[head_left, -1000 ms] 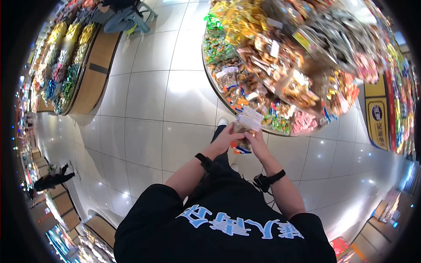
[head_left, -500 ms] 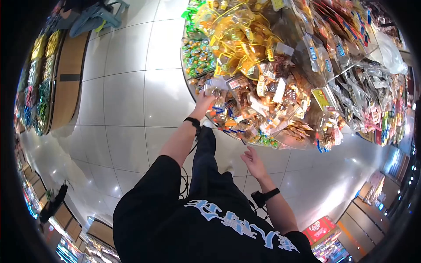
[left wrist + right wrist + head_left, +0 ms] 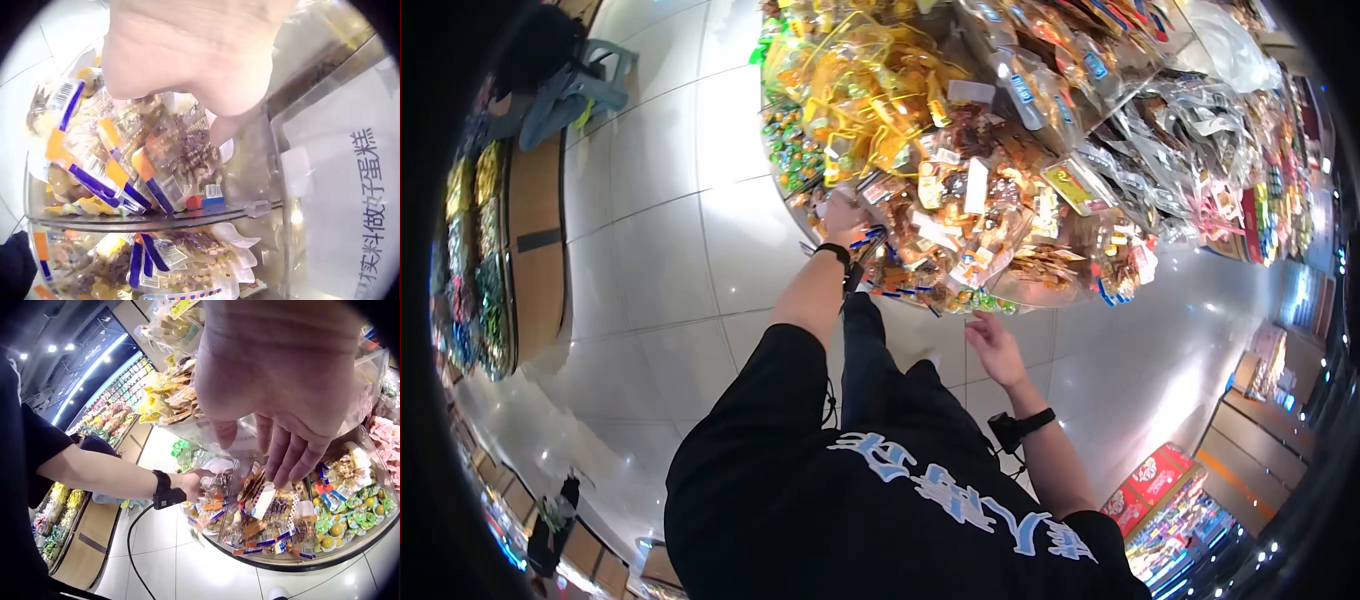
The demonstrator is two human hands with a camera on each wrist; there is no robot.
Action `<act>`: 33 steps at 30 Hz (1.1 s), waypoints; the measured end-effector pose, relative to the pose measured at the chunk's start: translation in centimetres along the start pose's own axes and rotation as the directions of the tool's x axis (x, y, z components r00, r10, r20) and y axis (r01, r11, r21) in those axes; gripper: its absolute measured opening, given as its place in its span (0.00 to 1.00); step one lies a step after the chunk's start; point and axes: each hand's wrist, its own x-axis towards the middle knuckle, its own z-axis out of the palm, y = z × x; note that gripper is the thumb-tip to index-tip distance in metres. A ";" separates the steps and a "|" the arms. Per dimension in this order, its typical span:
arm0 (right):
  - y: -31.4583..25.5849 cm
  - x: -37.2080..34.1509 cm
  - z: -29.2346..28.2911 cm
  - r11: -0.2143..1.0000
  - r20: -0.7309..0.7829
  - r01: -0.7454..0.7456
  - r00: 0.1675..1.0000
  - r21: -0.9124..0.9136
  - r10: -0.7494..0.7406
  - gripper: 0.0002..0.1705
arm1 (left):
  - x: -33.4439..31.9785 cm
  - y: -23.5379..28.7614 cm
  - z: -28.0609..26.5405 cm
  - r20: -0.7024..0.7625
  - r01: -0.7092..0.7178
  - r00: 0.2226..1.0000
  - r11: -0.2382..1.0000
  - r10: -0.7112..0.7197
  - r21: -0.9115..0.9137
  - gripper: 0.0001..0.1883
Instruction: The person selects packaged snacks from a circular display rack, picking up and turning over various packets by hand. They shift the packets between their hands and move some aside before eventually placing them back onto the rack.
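Note:
My left hand (image 3: 845,215) reaches down into a bin of clear snack packets (image 3: 162,156) at the near left edge of the round display. In the left wrist view its thumb lies along the edge of one packet with a red and blue label (image 3: 204,201). The other fingertips are hidden behind the palm, so I cannot tell whether they still grip it. My right hand (image 3: 996,350) holds nothing; its fingers hang relaxed near the display's front rim. In the right wrist view it overlaps more orange-and-blue-edged packets (image 3: 262,519).
Clear dividers (image 3: 156,220) split the bins. Green-wrapped sweets (image 3: 350,519) lie to the right, and yellow net bags (image 3: 870,90) are heaped at the back. Across the tiled floor (image 3: 650,240) stands a wooden counter (image 3: 537,200). A plastic stool (image 3: 590,90) stands at upper left.
At first both hands held one packet in front of the body. The left hand then carried it to the display's left bin and is now lower among the packets. The right hand let go and moved aside.

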 end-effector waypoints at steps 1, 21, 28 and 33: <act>0.1 0.0 -0.4 1.000 0.000 0.011 1.000 -0.003 -0.011 0.27 | 0.4 -0.6 -0.7 0.070 0.038 0.997 0.999 -0.035 -0.032 0.42; 4.2 4.4 0.8 0.921 0.314 0.368 0.896 -0.129 -0.314 0.24 | -25.6 -3.6 -6.8 -0.050 0.017 0.999 1.000 -0.018 -0.013 0.28; 0.9 8.4 12.2 0.895 0.335 0.384 0.893 -0.225 -0.299 0.27 | -23.2 -6.7 -9.8 0.217 0.056 0.975 0.998 -0.046 -0.038 0.29; -1.1 11.4 24.1 0.949 0.209 0.222 0.962 -0.222 -0.176 0.27 | -17.3 -12.1 -14.1 0.328 -0.026 0.945 0.998 0.005 0.058 0.29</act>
